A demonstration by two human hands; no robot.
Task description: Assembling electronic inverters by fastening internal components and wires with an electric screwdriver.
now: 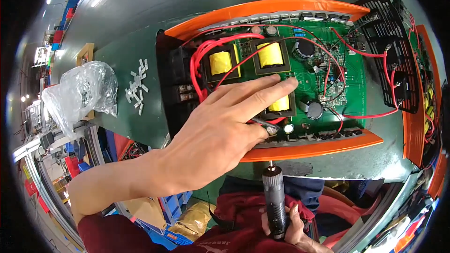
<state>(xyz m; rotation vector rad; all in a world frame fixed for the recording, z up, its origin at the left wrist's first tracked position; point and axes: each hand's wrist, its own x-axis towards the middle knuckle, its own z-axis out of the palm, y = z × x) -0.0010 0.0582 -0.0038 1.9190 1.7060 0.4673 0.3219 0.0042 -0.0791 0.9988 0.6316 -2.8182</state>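
Stretched across an opened electronic unit, my left hand (220, 126) lies with its fingers extended over the yellow-wrapped transformers (271, 55). Its thumb rests by the near edge of the green circuit board (354, 84), beside a dark strip partly hidden by the hand. Orange side panels (318, 149) flank the board. Below the near panel, my right hand (293, 225) is closed around a black electric screwdriver (274, 197). The screwdriver stands roughly upright in the picture, its metal bit meeting the outer side of that orange panel. The transformer under my left palm is mostly covered.
Red wires (370, 52) run from the board to a black slotted end panel (391, 51) on the right. Small whitish pieces (137, 86) lie scattered on the green table (136, 33), near a clear plastic bag (86, 91). Another orange-cased unit (415, 126) stands at the far right.
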